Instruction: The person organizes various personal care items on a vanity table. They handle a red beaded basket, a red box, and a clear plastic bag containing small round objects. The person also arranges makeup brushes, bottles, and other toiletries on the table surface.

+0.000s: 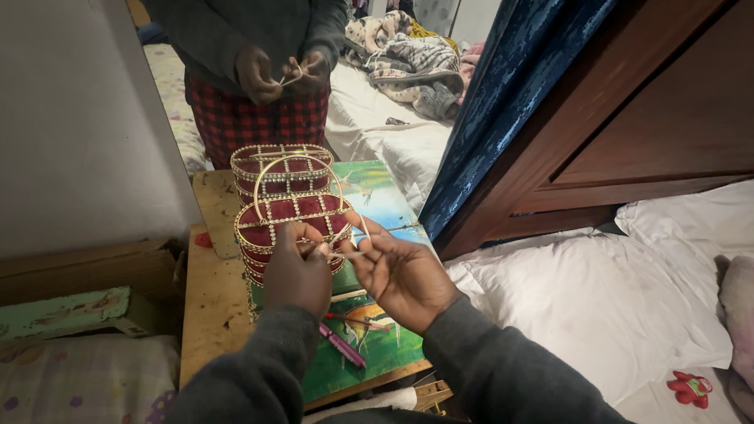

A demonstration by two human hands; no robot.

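My left hand (297, 271) and my right hand (400, 271) are close together, each pinching an end of a thin white strand (345, 253). Right behind them a red, oval basket (292, 213) with gold beaded ribs and a gold hoop handle stands on a green picture board (383, 206). My left hand touches the basket's front rim. A mirror (94, 118) behind the basket shows its reflection and a person in a dark top and red checked bottoms.
The board lies on a worn wooden table (208, 302), with a purple pen-like stick (342, 346) near its front edge. To the right are a white pillow (613, 302), a dark wooden cabinet (652, 118) and a blue curtain (510, 94). A small red toy (689, 389) lies at bottom right.
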